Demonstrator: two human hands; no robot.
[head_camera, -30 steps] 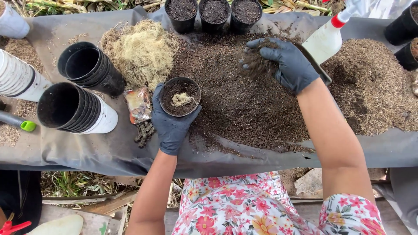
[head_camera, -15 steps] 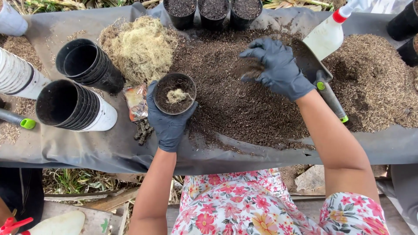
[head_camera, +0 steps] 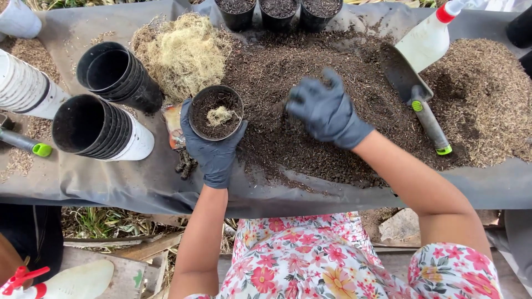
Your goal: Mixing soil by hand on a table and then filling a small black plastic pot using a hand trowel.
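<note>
My left hand, in a dark glove, grips a small black pot from below. The pot is partly filled with dark soil and has a tuft of pale moss on top. My right hand, also gloved, is curled around a handful of soil just above the big soil pile, a short way right of the pot. A heap of pale dry moss lies behind the pot.
A trowel and a white spray bottle lie right of my right hand, beside a brown husk pile. Two stacks of black pots lie at left. Three filled pots stand at the back. A black sheet covers the table.
My right hand came off the far side of the soil pile and moved left and nearer, toward the pot, uncovering the trowel. The left hand kept the pot almost still.
</note>
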